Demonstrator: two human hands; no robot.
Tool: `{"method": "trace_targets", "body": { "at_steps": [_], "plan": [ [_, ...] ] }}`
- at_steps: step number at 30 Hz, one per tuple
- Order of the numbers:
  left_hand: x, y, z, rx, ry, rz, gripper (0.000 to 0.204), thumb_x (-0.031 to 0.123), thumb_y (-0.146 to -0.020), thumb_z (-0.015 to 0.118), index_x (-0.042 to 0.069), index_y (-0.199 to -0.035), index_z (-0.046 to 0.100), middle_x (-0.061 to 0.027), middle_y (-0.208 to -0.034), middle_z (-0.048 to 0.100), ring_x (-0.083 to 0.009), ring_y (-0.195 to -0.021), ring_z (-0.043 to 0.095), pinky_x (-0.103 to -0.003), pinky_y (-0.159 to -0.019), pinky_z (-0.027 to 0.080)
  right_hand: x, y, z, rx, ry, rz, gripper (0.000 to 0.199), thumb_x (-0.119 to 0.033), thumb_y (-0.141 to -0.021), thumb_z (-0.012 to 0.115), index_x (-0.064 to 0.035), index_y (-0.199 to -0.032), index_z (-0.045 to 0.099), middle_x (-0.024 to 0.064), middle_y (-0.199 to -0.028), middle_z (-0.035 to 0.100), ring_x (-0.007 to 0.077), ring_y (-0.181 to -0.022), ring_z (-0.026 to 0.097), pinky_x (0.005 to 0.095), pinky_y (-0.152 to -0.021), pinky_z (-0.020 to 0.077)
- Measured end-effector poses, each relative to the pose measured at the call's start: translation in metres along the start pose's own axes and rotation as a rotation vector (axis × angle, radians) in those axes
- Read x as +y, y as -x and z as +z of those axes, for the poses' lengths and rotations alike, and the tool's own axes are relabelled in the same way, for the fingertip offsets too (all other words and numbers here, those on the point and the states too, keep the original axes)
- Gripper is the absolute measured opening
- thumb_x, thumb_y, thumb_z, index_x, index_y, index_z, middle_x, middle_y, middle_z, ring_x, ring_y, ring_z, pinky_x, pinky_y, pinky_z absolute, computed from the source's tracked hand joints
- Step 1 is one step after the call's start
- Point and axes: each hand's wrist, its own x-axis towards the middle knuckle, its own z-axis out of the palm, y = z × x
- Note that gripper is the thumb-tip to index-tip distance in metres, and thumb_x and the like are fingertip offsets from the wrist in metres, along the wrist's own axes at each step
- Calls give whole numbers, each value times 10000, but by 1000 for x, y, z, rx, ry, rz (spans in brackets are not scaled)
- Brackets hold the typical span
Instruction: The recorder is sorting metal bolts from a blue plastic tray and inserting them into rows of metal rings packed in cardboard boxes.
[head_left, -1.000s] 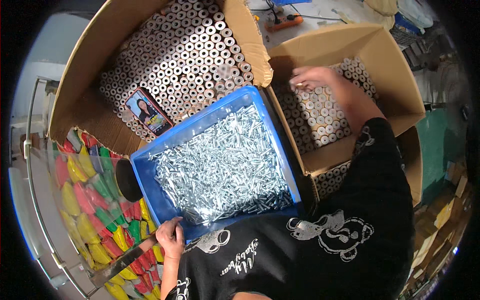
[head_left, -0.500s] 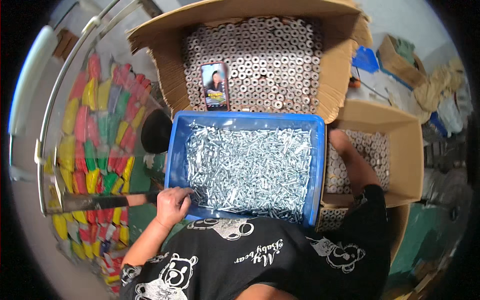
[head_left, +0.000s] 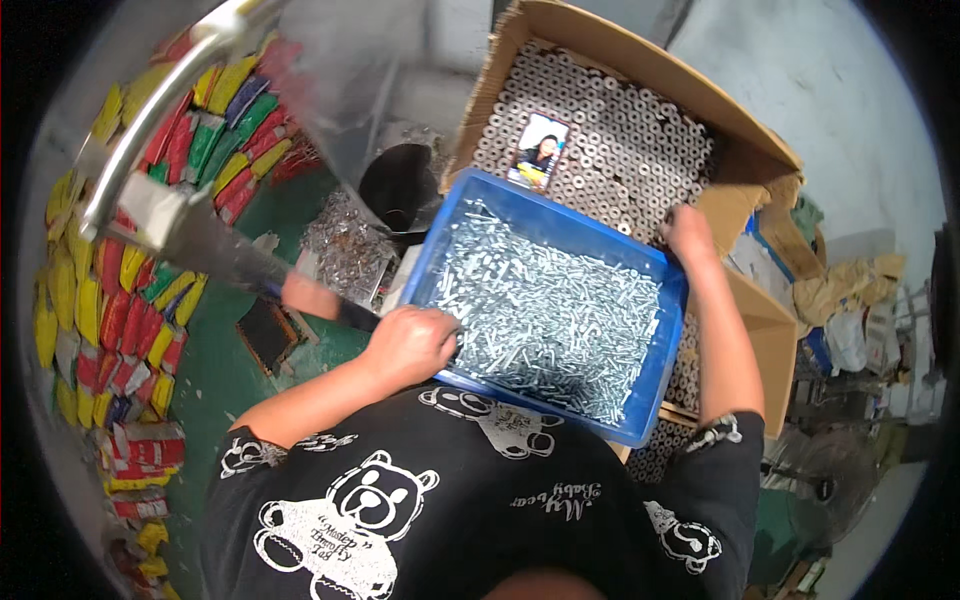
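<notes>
A blue plastic tub (head_left: 450,215) in front of me holds a heap of small silver metal pins (head_left: 550,310). My left hand (head_left: 410,340) rests over its near left rim, fingers curled together at the pins; whatever they pinch is hidden. By the tub's far right corner, my right hand (head_left: 688,235) is closed beside the cardboard box (head_left: 735,165) behind the tub. What it holds cannot be made out. Rows of round, pale pieces with centre holes (head_left: 620,140) fill that box. A lit phone (head_left: 540,150) lies on them.
Another cardboard box (head_left: 765,345) of round pieces stands right of the tub. A metal lever arm with a brown grip (head_left: 310,296) reaches toward my left forearm. Stacked red, yellow and green packets (head_left: 130,320) fill the left side. A fan (head_left: 825,485) stands at the lower right.
The view has turned, so the tub and boxes appear tilted. My right hand has moved from the right-hand box up to the far box's near right side. My left hand stays at the tub's left rim.
</notes>
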Motion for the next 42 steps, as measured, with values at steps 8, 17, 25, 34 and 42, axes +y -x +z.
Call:
{"method": "trace_targets", "body": {
  "at_steps": [8, 17, 25, 34, 42],
  "plan": [
    [-12, 11, 9, 31, 89, 50, 86, 134, -790, 607, 54, -791, 640, -137, -718, 633, -352, -692, 635, -476, -647, 504, 34, -53, 76, -144, 193, 289, 320, -135, -900, 478, 24, -1064, 703, 252, -1183, 640, 384, -1129, 617, 467, -945, 499],
    [-12, 11, 8, 55, 133, 70, 115, 132, -793, 580, 42, -729, 610, -146, -692, 627, -363, -680, 632, -486, -648, 505, 26, -41, 69, 37, 188, 381, 212, -118, -781, 670, 14, -938, 722, 263, -1086, 668, 387, -1044, 648, 459, -882, 534],
    [-9, 15, 6, 47, 64, -19, 127, 144, -788, 583, 45, -727, 633, -146, -711, 646, -359, -674, 646, -473, -655, 530, -262, 4, -36, -436, -1107, 149, 221, -199, -840, 726, -4, -767, 654, 46, -763, 629, 131, -608, 601, 315, -546, 576],
    [-7, 10, 5, 40, 46, 10, 163, 155, -783, 593, 62, -830, 718, -148, -787, 685, -348, -744, 667, -469, -689, 533, -290, -9, 27, 18, -916, -404, 476, -299, -843, 674, -12, -1218, 615, 210, -1061, 694, 305, -938, 701, 396, -828, 555],
    [-1, 12, 6, 59, -18, -63, 178, 186, -808, 598, 76, -867, 724, -157, -822, 691, -347, -790, 669, -458, -717, 536, -86, 135, 23, -351, 169, -220, 372, -157, -802, 709, -46, -1149, 632, 186, -1053, 668, 393, -1005, 627, 467, -882, 510]
  ]
}}
